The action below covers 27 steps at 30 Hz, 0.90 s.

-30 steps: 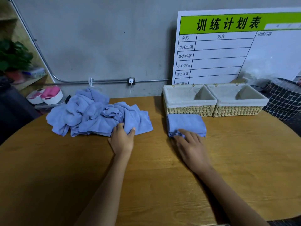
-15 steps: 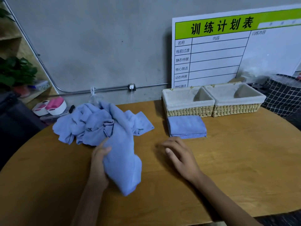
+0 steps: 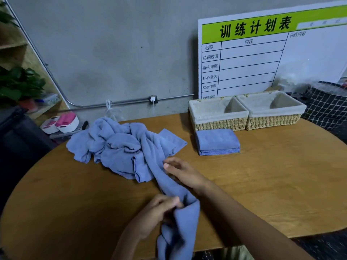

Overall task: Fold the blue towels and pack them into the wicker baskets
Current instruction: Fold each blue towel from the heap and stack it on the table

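Wooden table (image 3: 262,184) carries a blue heap (image 3: 116,145) of loose towels at left, two lined baskets (image 3: 244,117) at the back, and a folded towel (image 3: 217,141) just before them. One towel (image 3: 178,212) trails from the heap toward the near edge; the left hand (image 3: 157,211) pinches it, and the right hand (image 3: 182,171) touches it, fingers apparently relaxed.

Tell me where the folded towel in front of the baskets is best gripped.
Probably by the stacked edges along the near side of the folded towel, coming from the person's side. The layers show there, so one pinch could gather them all, and the left basket crowds its far edge.
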Motion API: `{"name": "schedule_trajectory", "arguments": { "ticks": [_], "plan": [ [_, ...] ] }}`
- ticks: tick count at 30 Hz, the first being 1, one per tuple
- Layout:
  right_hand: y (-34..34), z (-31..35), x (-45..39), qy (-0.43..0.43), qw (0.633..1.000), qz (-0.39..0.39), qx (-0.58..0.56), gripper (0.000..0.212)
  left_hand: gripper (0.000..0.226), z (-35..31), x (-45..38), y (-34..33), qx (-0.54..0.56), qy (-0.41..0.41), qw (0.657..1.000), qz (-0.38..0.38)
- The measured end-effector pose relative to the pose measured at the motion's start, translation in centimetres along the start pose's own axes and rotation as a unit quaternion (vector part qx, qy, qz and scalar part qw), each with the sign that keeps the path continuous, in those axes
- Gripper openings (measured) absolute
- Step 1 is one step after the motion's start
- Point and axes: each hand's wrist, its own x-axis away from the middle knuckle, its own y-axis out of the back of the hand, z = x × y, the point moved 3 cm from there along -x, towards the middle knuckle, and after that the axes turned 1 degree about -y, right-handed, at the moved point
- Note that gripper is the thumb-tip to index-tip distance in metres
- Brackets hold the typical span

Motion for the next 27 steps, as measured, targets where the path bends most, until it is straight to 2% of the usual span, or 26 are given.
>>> {"name": "schedule_trajectory", "arguments": {
  "ticks": [2,5,7,13,17,22,27],
  "plan": [
    [0.0,-0.2,-0.2,-0.031,0.999,0.007,0.006,0.031,0.044,-0.6,-0.8,0.6,0.031,-0.045,0.998,-0.039],
    [0.6,-0.7,-0.2,-0.048,0.999,0.020,0.012,0.032,0.038,-0.5,-1.7,2.4,0.043,-0.100,0.975,-0.194],
    [1.0,-0.9,0.2,-0.054,0.998,0.029,0.008,0.028,0.032,-0.2,-2.0,3.0,0.010,-0.112,0.965,-0.235],
    [2.0,-0.5,0.9,-0.023,1.000,0.017,0.008,0.021,0.018,0.6,-2.7,2.9,-0.080,-0.106,0.966,-0.222],
    [2.9,0.6,1.4,0.011,0.998,0.057,0.036,0.019,0.018,0.2,-3.1,2.8,-0.072,-0.109,0.960,-0.246],
    [4.6,1.5,2.3,0.038,0.985,0.106,0.130,0.022,0.023,-0.4,-4.5,2.7,-0.047,-0.080,0.963,-0.255],
    [5.8,1.1,3.4,0.043,0.980,0.105,0.163,0.022,0.020,-0.7,-5.9,2.2,-0.057,-0.070,0.964,-0.249]
  ]
}}
